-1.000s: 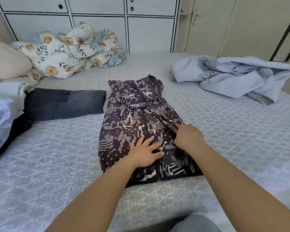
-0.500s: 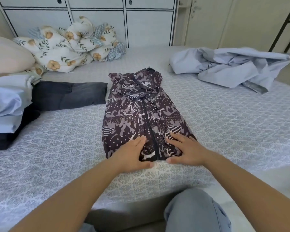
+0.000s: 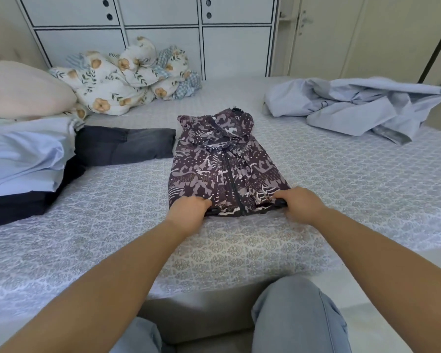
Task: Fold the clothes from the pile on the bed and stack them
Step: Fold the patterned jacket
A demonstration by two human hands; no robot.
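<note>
A dark patterned jacket with a front zipper lies folded narrow on the bed, hood end away from the person. Beside it to the left lies one dark folded garment; beyond it to the right, one crumpled pale blue heap. Two hands, arms stretched forward: left hand and right hand each grasp a near hem corner.

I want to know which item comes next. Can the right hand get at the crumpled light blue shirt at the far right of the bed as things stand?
Probably not at once: the right hand is gripping the near hem of the dark patterned zip jacket. The crumpled light blue shirt lies uncovered, with only bare patterned bedsheet between, but a long stretch away.
</note>
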